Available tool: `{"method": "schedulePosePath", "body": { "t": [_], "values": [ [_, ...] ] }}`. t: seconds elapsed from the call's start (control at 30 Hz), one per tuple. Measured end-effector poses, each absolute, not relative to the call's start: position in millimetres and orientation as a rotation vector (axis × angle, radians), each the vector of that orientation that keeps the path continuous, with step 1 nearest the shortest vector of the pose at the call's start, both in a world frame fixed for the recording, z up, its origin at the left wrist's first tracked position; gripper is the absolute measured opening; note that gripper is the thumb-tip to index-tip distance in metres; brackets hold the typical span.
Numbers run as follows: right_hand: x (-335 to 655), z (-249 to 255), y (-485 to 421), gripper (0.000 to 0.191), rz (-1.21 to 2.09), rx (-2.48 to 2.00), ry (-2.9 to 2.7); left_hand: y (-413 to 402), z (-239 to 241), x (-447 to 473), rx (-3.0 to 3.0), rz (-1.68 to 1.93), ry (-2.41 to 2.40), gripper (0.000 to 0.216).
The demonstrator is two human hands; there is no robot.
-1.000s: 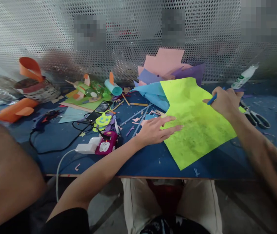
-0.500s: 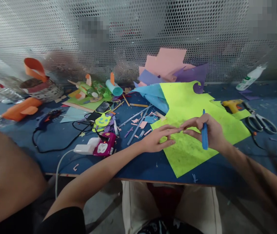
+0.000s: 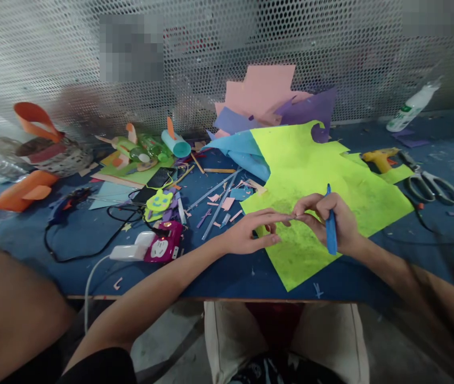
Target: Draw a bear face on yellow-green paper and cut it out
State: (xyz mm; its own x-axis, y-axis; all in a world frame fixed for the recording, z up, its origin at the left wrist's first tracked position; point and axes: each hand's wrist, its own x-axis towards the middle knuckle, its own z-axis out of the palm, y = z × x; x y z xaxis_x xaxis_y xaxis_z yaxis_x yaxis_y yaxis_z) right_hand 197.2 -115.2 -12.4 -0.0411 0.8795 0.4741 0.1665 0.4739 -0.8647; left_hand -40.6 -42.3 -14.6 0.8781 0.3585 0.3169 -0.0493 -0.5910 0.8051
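A large lime-green sheet [image 3: 323,170] lies on the blue table [image 3: 230,272], stained dark near its front corner. My right hand [image 3: 331,221] is closed round a blue pen [image 3: 330,229] that stands upright in the fist, and its fingertips pinch toward my left hand. My left hand [image 3: 251,234] hovers over the sheet's left edge with fingers stretched out, its fingertips touching those of the right hand.
Scissors [image 3: 430,184] and a yellow glue gun [image 3: 379,159] lie at the right, a white glue bottle [image 3: 413,105] behind them. Pink, purple and blue sheets [image 3: 262,101] pile at the back. Paper scraps, cables, a magenta gadget [image 3: 165,246] and craft pieces crowd the left. Another person's arm [image 3: 11,309] is at the lower left.
My right hand came back from the sheet's far right edge to the middle with the pen. My left hand lifted from lying flat, and the fingertips of both hands met.
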Motion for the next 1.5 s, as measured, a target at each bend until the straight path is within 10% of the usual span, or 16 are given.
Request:
{"method": "schedulePosePath", "body": {
  "t": [1.5],
  "values": [
    [180,-20,-113,0.034,0.782,-0.726,-1.394,-46,-17,-41,2.174,0.621,0.19,0.056]
  ]
}}
